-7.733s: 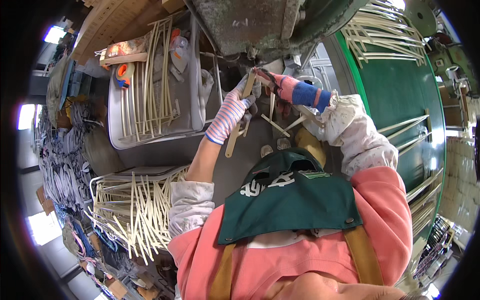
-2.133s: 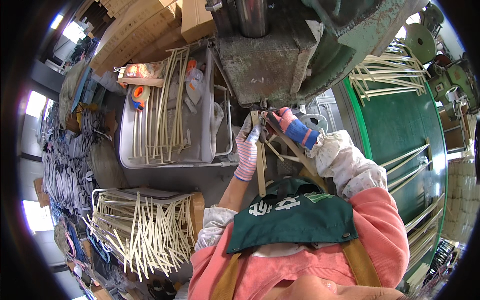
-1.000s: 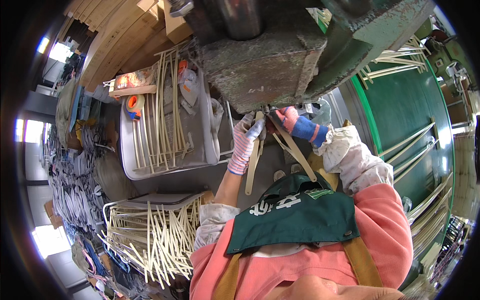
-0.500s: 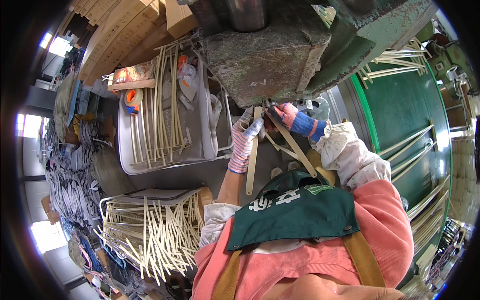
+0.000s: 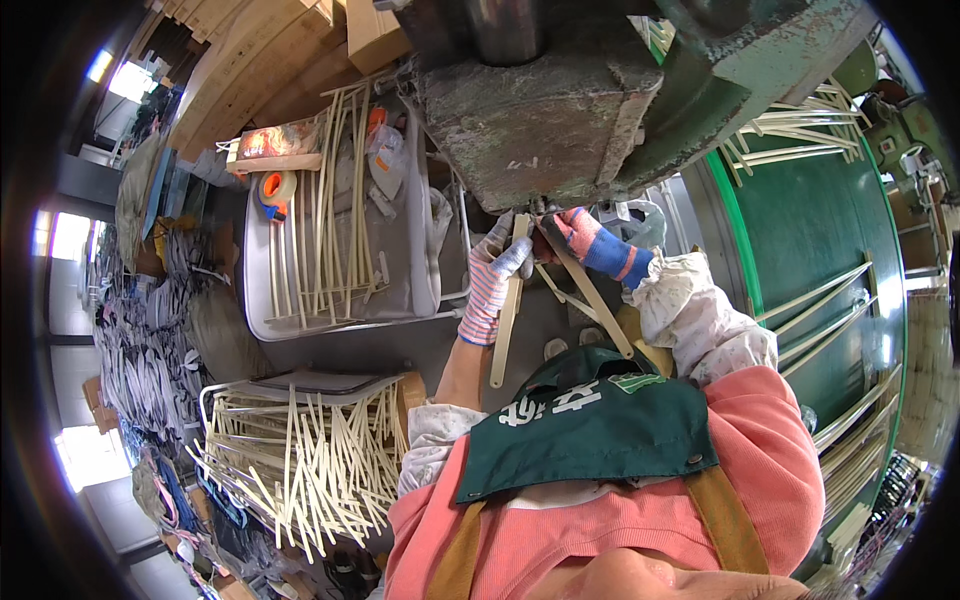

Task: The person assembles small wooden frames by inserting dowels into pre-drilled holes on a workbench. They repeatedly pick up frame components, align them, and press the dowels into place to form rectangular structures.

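The left hand (image 5: 494, 275) is closed around a flat, pale strip (image 5: 506, 335), near its top end.
The strip runs from that grip back toward the person, and the big machine (image 5: 530, 135) is just past the grip. The right hand (image 5: 582, 240) is bent close beside, at the top of a second strip (image 5: 592, 295); I can't tell how tightly it holds on. The pale strip looks light, stiff and maybe a bit slippery, so pinching its flat sides should work well.
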Demonstrator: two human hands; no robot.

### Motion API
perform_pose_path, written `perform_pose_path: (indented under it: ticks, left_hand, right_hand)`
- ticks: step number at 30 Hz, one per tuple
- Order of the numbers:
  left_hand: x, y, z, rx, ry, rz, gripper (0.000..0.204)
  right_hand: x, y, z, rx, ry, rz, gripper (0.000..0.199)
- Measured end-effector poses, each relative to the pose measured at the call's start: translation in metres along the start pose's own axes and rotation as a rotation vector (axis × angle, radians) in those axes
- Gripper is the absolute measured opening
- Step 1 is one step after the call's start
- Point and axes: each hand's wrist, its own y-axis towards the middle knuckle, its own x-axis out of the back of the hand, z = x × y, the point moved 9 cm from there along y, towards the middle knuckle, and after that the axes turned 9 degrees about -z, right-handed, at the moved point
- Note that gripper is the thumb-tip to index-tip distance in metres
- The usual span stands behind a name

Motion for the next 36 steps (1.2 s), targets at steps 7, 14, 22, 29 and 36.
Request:
perform_pose_path:
  ticks: [7, 14, 22, 29, 36]
  left_hand:
    - [-0.006, 0.0, -0.006, 0.0, 0.098, 0.057, 0.034]
    - [-0.008, 0.007, -0.006, -0.035, 0.02, 0.026, 0.019]
    - [-0.006, 0.012, -0.01, -0.098, 0.312, -0.15, 0.011]
    - [-0.018, 0.003, -0.011, -0.069, 0.177, -0.151, 0.008]
    - [-0.03, -0.003, -0.005, -0.055, 0.239, -0.145, 0.009]
  right_hand:
    - [0.0, 0.0, 0.0, 0.041, 0.039, 0.052, 0.039]
    - [-0.004, -0.003, 0.014, 0.146, -0.314, 0.048, 0.02]
    - [0.01, -0.016, 0.033, 0.547, -0.949, -0.541, 0.029]
    - [0.014, -0.029, 0.073, 0.539, -0.943, -0.448, 0.023]
    - [0.023, -0.015, 0.046, 0.6, -0.981, -0.552, 0.027]
